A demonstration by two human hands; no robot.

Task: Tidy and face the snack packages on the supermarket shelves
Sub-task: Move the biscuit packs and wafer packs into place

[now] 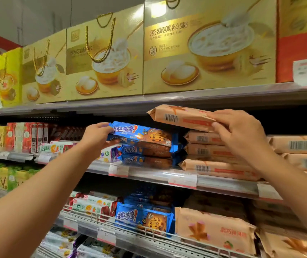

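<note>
Shelves of snack packs fill my view, and both my hands are raised to the middle shelf (149, 174). My left hand (97, 135) sits at about nine o'clock from centre, fingers and thumb curled around the left end of a blue cookie pack (143, 135). That pack lies flat on top of a short stack of the same blue packs (147, 155), its long axis running left to right, printed face toward me. My right hand (240, 131), at about three o'clock, pinches the right end of a peach wafer pack (178, 117), thumb under, fingers over. This pack is lifted clear above its own peach stack (210, 155), tilted slightly, barcode side facing me, long axis also left to right. The peach stack lies directly below the right hand, toward six o'clock, so that hand is the nearer one for setting the pack down. I judge it needs turning so its printed front shows. Gold gift boxes (204, 49) line the shelf above, at twelve o'clock.
</note>
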